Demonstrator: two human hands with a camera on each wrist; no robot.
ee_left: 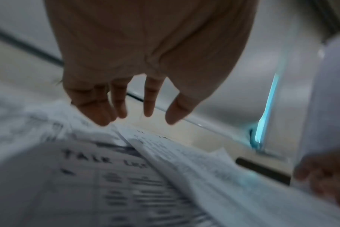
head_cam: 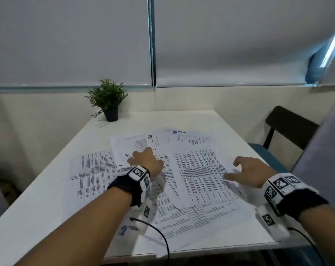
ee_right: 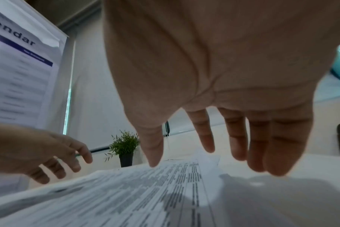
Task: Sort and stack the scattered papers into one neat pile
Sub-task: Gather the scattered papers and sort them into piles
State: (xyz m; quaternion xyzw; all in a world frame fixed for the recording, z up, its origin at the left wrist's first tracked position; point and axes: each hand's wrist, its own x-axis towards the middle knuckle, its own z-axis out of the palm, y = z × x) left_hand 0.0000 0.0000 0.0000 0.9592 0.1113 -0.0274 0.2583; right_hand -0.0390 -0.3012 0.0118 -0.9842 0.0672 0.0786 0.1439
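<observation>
Several printed sheets lie spread and overlapping on the white table (head_cam: 38, 208). A sheet of dense columns (head_cam: 201, 173) tops the middle heap, another printed sheet (head_cam: 93, 169) lies apart at the left, and a table-form sheet (head_cam: 182, 219) sits near the front edge. My left hand (head_cam: 145, 160) hovers over the heap's left part, fingers relaxed and pointing down at the papers (ee_left: 126, 176). My right hand (head_cam: 247, 171) hangs just above the right edge of the column sheet (ee_right: 145, 192), fingers spread and straight. Neither hand holds anything.
A small potted plant (head_cam: 107, 98) stands at the table's back left. A dark chair (head_cam: 289, 127) with a blue seat is beyond the right edge. Cables from the wrist cameras trail over the front edge. A wall and window blinds close off the back.
</observation>
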